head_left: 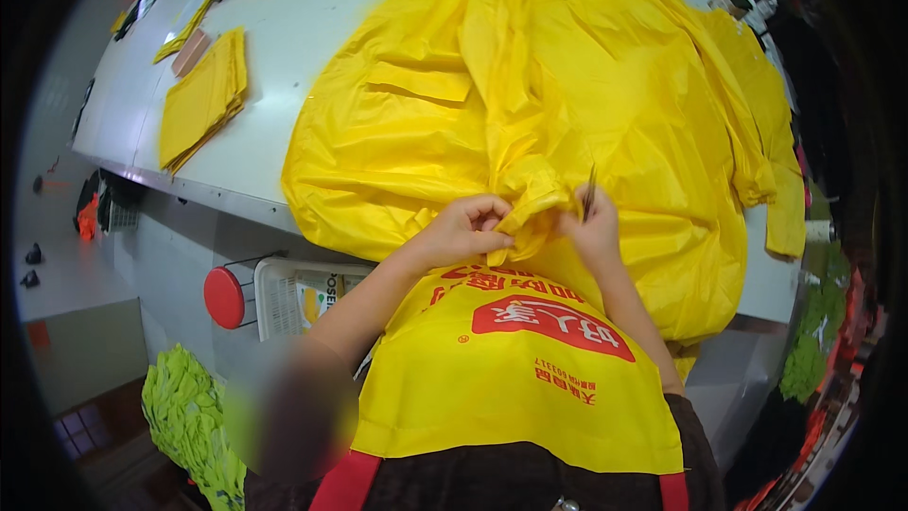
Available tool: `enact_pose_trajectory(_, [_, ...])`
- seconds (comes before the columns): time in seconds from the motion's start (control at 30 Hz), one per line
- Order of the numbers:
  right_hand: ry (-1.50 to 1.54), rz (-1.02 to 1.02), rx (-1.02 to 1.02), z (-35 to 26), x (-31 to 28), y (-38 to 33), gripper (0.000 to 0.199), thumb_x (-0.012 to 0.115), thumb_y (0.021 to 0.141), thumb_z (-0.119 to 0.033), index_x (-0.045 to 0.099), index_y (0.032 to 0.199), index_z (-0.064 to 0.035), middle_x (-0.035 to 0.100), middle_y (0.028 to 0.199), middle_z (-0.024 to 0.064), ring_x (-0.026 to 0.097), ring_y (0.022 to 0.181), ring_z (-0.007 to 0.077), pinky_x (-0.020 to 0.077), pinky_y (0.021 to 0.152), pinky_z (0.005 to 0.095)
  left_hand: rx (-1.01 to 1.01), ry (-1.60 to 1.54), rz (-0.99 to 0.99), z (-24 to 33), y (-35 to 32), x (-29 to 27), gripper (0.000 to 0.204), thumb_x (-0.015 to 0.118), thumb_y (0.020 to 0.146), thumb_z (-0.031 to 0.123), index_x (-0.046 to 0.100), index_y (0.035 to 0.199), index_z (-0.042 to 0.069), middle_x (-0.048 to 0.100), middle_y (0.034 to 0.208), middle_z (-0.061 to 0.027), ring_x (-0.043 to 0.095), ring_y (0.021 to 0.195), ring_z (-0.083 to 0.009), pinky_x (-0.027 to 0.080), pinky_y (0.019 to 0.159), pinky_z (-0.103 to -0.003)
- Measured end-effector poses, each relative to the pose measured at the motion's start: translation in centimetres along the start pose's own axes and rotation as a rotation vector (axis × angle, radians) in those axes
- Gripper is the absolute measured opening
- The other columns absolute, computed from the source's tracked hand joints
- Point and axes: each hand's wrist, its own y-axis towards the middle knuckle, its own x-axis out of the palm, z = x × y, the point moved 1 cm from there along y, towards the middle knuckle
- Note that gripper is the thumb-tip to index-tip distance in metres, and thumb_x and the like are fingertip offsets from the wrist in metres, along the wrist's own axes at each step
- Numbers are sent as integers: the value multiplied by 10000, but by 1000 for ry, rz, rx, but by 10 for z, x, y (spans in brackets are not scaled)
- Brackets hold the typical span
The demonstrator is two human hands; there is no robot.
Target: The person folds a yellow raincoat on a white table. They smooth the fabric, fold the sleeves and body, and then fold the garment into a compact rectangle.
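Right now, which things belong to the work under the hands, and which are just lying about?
In hand:
- yellow garment, its edge pinched by the left hand
- small dark tool in the right hand

Lying about:
- stack of folded yellow pieces
- red stool
- white basket
- green fabric heap

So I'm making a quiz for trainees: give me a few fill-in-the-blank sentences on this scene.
1. The big garment spread on the table is ____ in colour.
2. The left hand ____ a fold of the garment.
3. The right hand holds thin, dark ____.
4. The stool seat under the table is ____.

Missing words: yellow; pinches; snips; red
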Motion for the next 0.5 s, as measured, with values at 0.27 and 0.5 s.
enact_pose_trajectory(0.27, [-120, -397, 60, -30, 30, -16, 234, 685, 719, -123, 479, 722, -13, 381, 594, 1, 353, 546, 73, 311, 472, 259, 759, 662, 978, 7, 9, -45, 216, 618, 698, -39, 428, 675, 60, 391, 650, 18, 359, 561, -87, 311, 502, -217])
enact_pose_trajectory(0.5, [-92, 8, -257, -32, 51, 27, 210, 533, 633, 107, 415, 694, -54, 361, 651, -28, 354, 584, 84, 299, 491, 247, 331, -697, 797, -28, 23, 1, 307, 484, 745, -10, 458, 1048, 30, 522, 914, -20, 492, 784, -100, 415, 691, -216])
